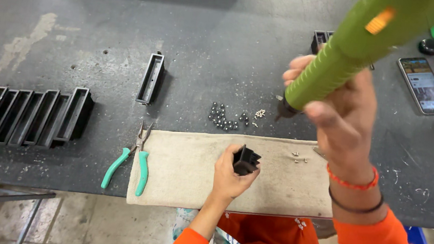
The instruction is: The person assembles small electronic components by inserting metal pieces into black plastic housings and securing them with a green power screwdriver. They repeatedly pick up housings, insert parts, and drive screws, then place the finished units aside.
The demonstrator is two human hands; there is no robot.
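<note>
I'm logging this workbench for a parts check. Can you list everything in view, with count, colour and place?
power screwdriver: one, green, raised in right hand
small housing: one, black, in left hand over cloth
cloth: one, beige, front edge of bench
pliers: one, teal handles, left of cloth
row of trays: several, black, far left
single tray: one, black, centre
small balls: a cluster, dark, behind cloth
screws: a few, silver, on cloth
phone: one, right
left hand: gripping housing
right hand: gripping screwdriver
</note>
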